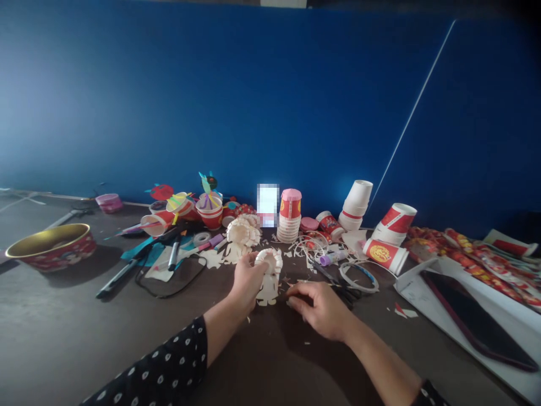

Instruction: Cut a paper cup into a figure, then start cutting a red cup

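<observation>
Several things are hard to make out from here, aren't they? The blue wall point(211, 96) towers over a dark table point(127, 344), and at the back of that table a white rectangle point(267, 205) is blurred beyond reading.

Yes, and the right wrist runs off the bottom edge, while a dark dotted sleeve point(160, 361) covers the left arm.

What about the hands?

The left hand point(248, 283) is curled around a fringed paper-cup figure point(269, 282), low over the table, right in front of the person. The right hand point(319, 310) is pinched narrow, and I can't tell whether anything sits between its fingertips.

And around them?

A gold-lined red bowl point(51, 245) sits well off to the left, and stacked paper cups point(289, 215) stand at the back. A second fringed cup point(240, 234) lies just behind the left hand, black-handled scissors point(338, 287) lie just past the right, and paper scraps point(296, 280) litter the table between.
</observation>
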